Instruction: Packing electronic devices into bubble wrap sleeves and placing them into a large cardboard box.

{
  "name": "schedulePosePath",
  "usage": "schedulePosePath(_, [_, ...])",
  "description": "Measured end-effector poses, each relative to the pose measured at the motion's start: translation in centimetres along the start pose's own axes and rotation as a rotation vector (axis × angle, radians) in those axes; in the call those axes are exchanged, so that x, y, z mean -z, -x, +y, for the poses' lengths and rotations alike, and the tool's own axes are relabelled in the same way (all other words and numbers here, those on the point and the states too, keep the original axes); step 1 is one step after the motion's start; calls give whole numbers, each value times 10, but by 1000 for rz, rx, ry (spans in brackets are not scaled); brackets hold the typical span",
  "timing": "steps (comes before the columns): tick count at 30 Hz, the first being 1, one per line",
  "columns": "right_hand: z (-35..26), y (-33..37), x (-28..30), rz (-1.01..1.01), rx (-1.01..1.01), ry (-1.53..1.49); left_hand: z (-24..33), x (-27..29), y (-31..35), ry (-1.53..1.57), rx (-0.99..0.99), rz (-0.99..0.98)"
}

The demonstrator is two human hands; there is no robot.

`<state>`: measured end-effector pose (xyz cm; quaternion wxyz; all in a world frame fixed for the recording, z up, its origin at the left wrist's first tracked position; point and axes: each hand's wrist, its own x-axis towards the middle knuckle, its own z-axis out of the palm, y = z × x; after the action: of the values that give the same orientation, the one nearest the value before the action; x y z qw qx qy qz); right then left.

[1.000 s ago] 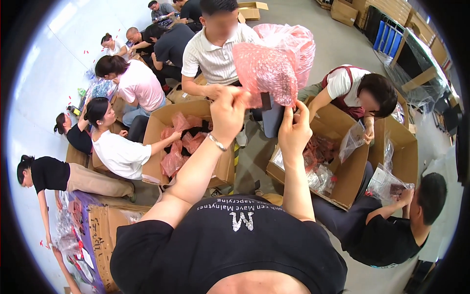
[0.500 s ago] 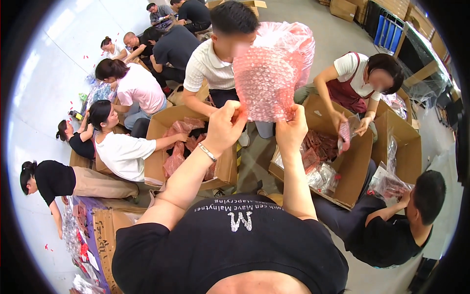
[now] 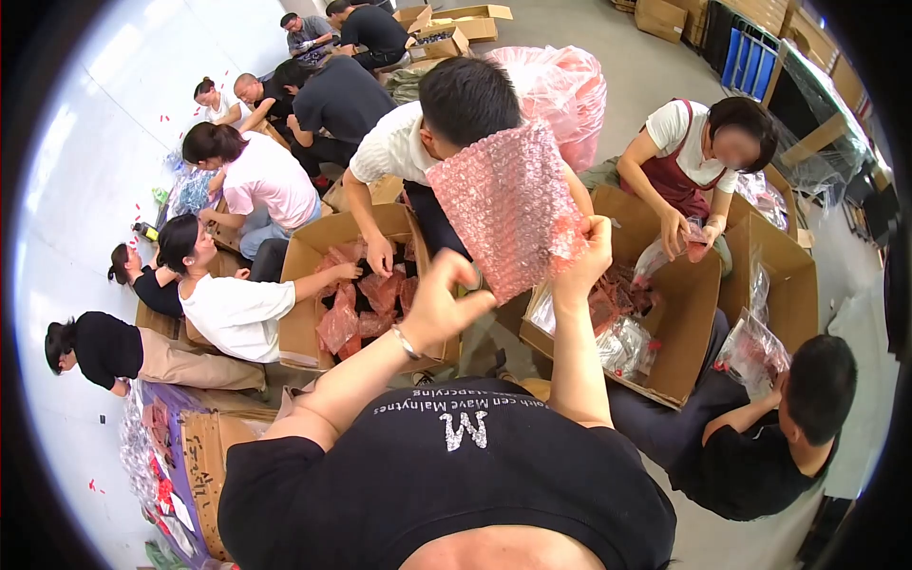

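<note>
A pink bubble-wrap bag (image 3: 499, 204) hangs tilted in front of me at about chest height. My right hand (image 3: 582, 255) is closed on its right edge, where the film is bunched between thumb and fingers. Just off the lower left side of the bag is my left hand (image 3: 442, 302), its thumb and fingers apart and nothing between them. A metal bracelet (image 3: 407, 342) circles my left wrist. Part of a person in a white shirt is hidden behind the bag.
One cardboard box (image 3: 302, 323) with pink pouches stands ahead left; another box (image 3: 689, 328) with pink and clear packets stands to the right. Co-workers sit around both, some reaching in. A large pink plastic sack (image 3: 579, 95) stands beyond the bag.
My left hand has let go of the bag and moved down. The bag has tilted and now hangs from my right hand alone. The person in the white shirt has bent lower.
</note>
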<state>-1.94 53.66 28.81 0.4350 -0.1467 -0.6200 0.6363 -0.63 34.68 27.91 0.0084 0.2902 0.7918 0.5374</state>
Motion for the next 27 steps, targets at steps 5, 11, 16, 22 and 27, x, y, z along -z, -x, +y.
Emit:
schedulePosePath(5, [-3, 6, 2, -49, 46, 96, 12, 0, -38, 1001, 285, 122])
schedulePosePath(11, [-10, 11, 8, -123, 149, 149, 15, -16, -57, 1023, 385, 231])
schedulePosePath(16, [7, 27, 54, -534, -22, 392, 14, -14, -58, 1034, 408, 318])
schedulePosePath(22, [-11, -19, 55, -518, -328, -123, 7, -19, -47, 706, 320, 132])
schedulePosePath(27, [23, -13, 37, -757, -682, -275, -10, 8, -52, 308, 472, -244])
